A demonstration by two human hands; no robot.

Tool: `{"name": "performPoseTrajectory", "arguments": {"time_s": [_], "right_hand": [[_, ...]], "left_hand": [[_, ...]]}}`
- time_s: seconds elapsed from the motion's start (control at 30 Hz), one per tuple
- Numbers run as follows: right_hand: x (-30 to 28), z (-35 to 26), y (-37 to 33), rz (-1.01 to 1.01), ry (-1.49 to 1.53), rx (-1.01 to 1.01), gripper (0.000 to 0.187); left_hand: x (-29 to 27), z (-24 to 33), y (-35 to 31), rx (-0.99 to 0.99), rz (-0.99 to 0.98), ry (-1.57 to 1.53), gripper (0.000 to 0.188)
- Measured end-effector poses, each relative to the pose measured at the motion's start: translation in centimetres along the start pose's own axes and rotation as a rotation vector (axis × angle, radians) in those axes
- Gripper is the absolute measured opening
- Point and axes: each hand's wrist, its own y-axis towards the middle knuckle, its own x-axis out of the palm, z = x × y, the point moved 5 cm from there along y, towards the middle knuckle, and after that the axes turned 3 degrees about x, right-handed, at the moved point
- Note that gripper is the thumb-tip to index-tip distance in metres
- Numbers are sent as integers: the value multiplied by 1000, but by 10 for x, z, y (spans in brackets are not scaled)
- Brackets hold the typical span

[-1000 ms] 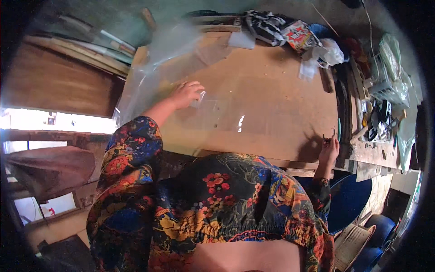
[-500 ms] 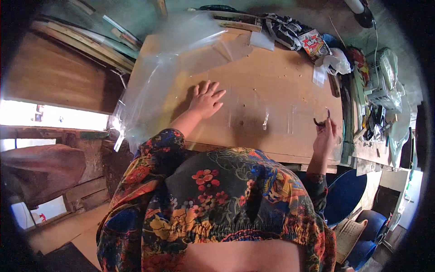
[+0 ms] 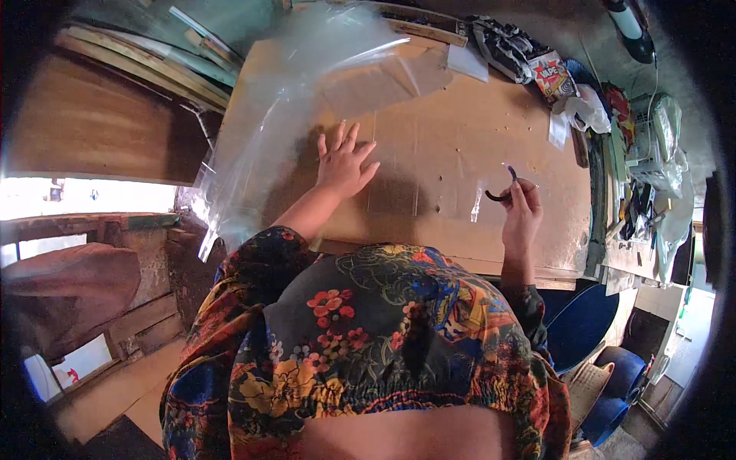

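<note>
My left hand [image 3: 345, 167] rests palm down with its fingers spread on a thin clear plastic sheet [image 3: 391, 172], whose edges are hard to make out on the brown tabletop [image 3: 475, 249]. Held in the closed fingers of my right hand [image 3: 524, 207] is a small dark curved two-pronged tool [image 3: 500, 196], its prongs apart and pointing away from me. I cannot make out its exact kind. Just left of it, a shiny fold of clear plastic [image 3: 477, 203] catches the light. A large bunched clear plastic sheet [image 3: 287, 115] covers the table's far left.
At the far right lie a black plastic bag [image 3: 498, 47], a red and dark packet [image 3: 552, 77] and a crumpled white bag [image 3: 589, 111]. A wire basket [image 3: 648, 172] stands beyond the right edge. Blue tubs [image 3: 579, 326] are below it. Wooden boards [image 3: 142, 69] lean at left.
My right hand has moved left over the table with the dark tool. My left hand stays flat and spread, shifted slightly. The view has shifted a little.
</note>
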Motion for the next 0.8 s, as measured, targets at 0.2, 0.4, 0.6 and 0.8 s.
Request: {"name": "performPoseTrajectory", "arguments": {"time_s": [0.2,0.4,0.6,0.8], "right_hand": [[42,6,2,-70,-149,-3,10],[93,21,3,-203,-700,-115,12],[147,26,-3,-364,-880,-323,10],[171,49,1,-517,-962,-327,14]], "left_hand": [[7,-8,4,83,7,-33,46],[7,-17,1,112,-38,-18,46],[7,-17,-2,96,-14,-30,47],[8,-16,-4,58,6,-72,49]]}}
